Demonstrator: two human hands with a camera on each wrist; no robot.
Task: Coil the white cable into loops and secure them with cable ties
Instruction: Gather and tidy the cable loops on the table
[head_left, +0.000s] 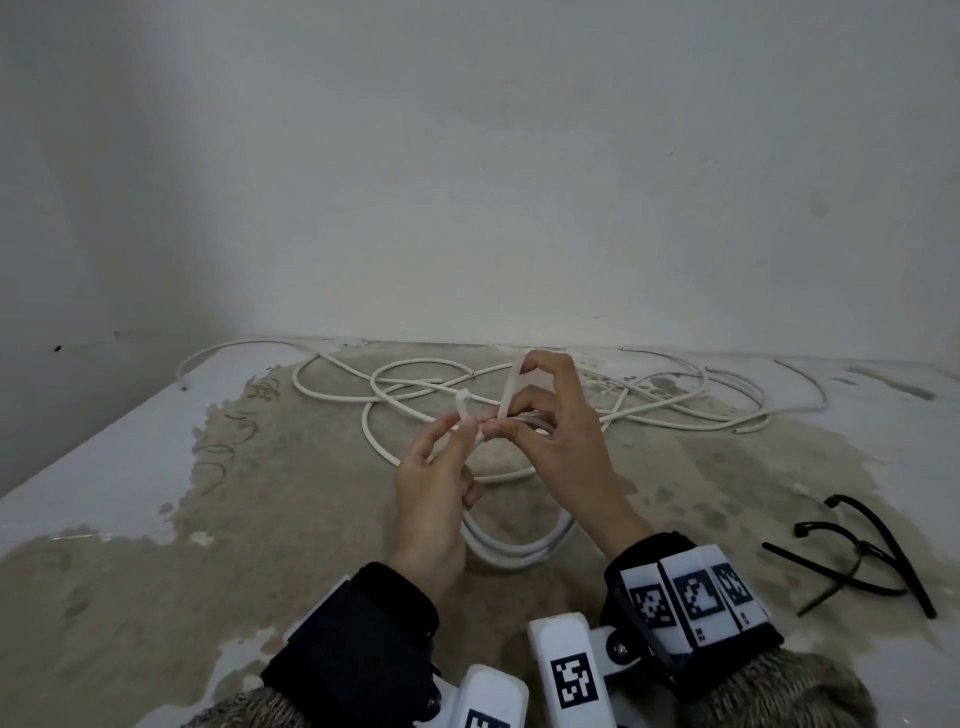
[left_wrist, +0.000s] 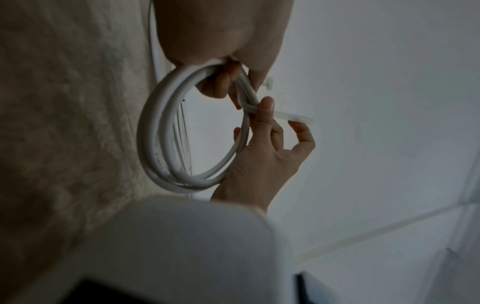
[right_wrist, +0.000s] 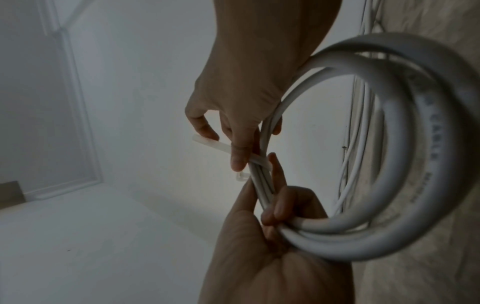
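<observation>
White cable (head_left: 514, 551): several turns gathered into a round coil (left_wrist: 166, 144), held upright above the worn table (head_left: 156, 597), with its lower arc near the person's wrists. Printed lettering runs along the jacket in the right wrist view. The coil's strands are bunched together at the top, where both hands meet.

Clear cable tie (head_left: 508, 387): translucent strip passed round the bunched strands. Its tail stands up and away from the bundle; its small square head (head_left: 462, 399) sticks out on the left side.

Left hand (head_left: 434, 499): fingers curled round the bunched strands, thumb and forefinger pinching at the tie just under its head. Palm faces right, wrist low, dark strap and sleeve behind it.

Right hand (head_left: 558, 441): thumb and middle finger pinch the bundle where the tie crosses it; the forefinger is arched high, its tip touching the tie's tail end. Back of the hand faces the camera; marker band on the wrist.

Farther out, the rest of the cable lies in loose overlapping loops (head_left: 519, 395) on the table, up to the wall. Black cable ties (head_left: 862, 561) lie to the right, well apart from the hands.
</observation>
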